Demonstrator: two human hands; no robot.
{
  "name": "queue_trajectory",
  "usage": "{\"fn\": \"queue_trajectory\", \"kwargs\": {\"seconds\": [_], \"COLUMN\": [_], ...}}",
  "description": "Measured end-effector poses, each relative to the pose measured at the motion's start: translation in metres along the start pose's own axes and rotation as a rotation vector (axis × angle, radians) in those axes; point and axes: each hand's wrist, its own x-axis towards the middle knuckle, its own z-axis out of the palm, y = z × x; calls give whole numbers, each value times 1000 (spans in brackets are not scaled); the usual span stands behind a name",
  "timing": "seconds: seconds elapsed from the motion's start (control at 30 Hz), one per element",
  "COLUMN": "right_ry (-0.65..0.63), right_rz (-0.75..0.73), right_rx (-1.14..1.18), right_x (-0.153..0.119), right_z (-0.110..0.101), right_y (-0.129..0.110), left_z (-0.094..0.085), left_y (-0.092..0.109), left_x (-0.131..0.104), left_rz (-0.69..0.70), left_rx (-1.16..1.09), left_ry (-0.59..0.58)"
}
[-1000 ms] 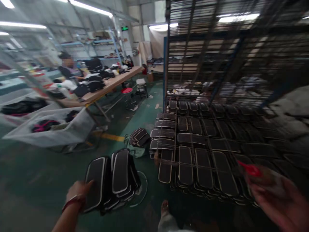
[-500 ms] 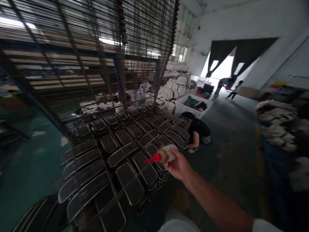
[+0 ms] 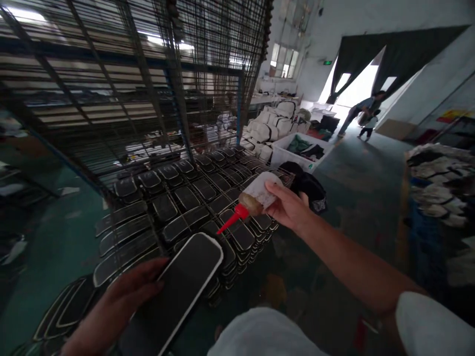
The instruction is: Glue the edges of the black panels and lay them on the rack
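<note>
My right hand [image 3: 287, 205] is wrapped round a white squeeze bottle [image 3: 256, 193] with a red nozzle, tilted down and to the left. Yellowish stuff shows inside near the bottle's neck. My left hand [image 3: 129, 291] grips the left edge of a long dark panel [image 3: 185, 287] with rounded corners and a pale rim. The nozzle tip is just above the panel's far end; I cannot tell whether they touch. Behind, several similar dark panels [image 3: 185, 220] lie in rows on wire racks.
A tilted stack of wire racks [image 3: 156, 89] rises at the left. A crouching person in dark clothes [image 3: 311, 190] is close beyond my right hand. Past them stand a white bin [image 3: 285, 154] and piled white bundles [image 3: 272, 126]. Two people [image 3: 358, 111] are by the doorway; heaped cloth [image 3: 438, 183] lines the right.
My left hand has come into view holding a dark panel. The bottle has moved up and nearer, its nozzle now pointing more downward. The view has shifted slightly.
</note>
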Motion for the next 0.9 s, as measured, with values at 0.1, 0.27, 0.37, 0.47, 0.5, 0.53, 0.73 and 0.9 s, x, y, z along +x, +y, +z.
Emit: {"fn": "queue_trajectory", "kwargs": {"seconds": [0.1,0.27,0.37,0.47,0.5,0.53,0.73,0.9], "right_ry": [-85,-200,-244,-253,-255,-258,-270,-279], "right_rz": [-101,-174,-178,-186,-188,-186,-149,-113], "right_rx": [-153,-327,-380,-402,-405,-408,-413,-424], "right_x": [9,20,25,30,32,34,47,51], "right_z": [5,1,-4,-7,-7,-8,-7,-6], "right_y": [-35,-67,-73,-75,-75,-75,-74,-70], "left_z": [13,25,30,31,30,30,27,26], "left_y": [62,114,124,128,129,129,129,129], "left_x": [15,21,23,27,27,27,19,17], "left_rz": [-40,-117,-127,-178,-199,-204,-47,-50], "left_rx": [-269,-219,-197,-212,-228,-244,-348,-384], "left_ry": [-233,-340,-359,-346,-338,-335,-306,-207]}}
